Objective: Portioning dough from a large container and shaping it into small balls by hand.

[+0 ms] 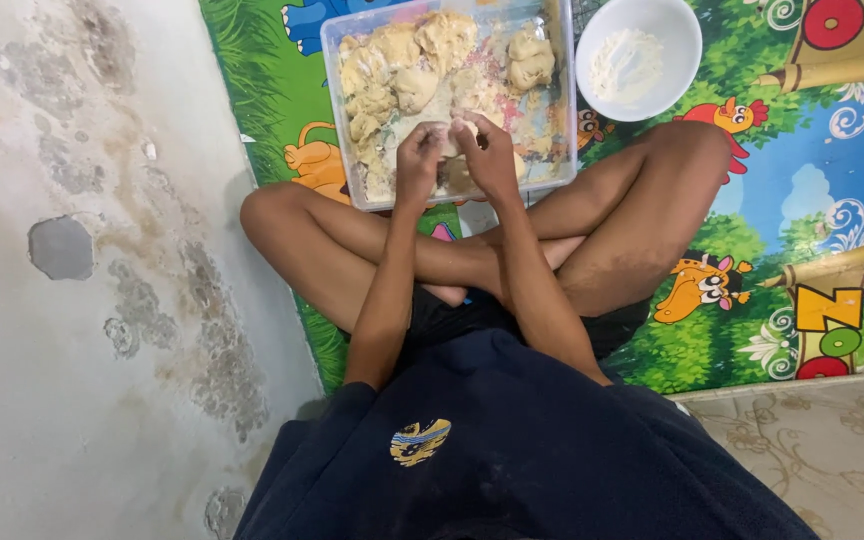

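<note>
I sit cross-legged on a colourful cartoon play mat. In front of my legs stands a clear plastic tub holding several pale yellow dough lumps. My left hand and my right hand meet over the tub's near edge, fingers pinched together on a small piece of dough between them. Most of that piece is hidden by my fingers.
A white bowl with white flour stands right of the tub. A stained concrete wall or floor runs along the left. A patterned beige mattress edge lies at the lower right.
</note>
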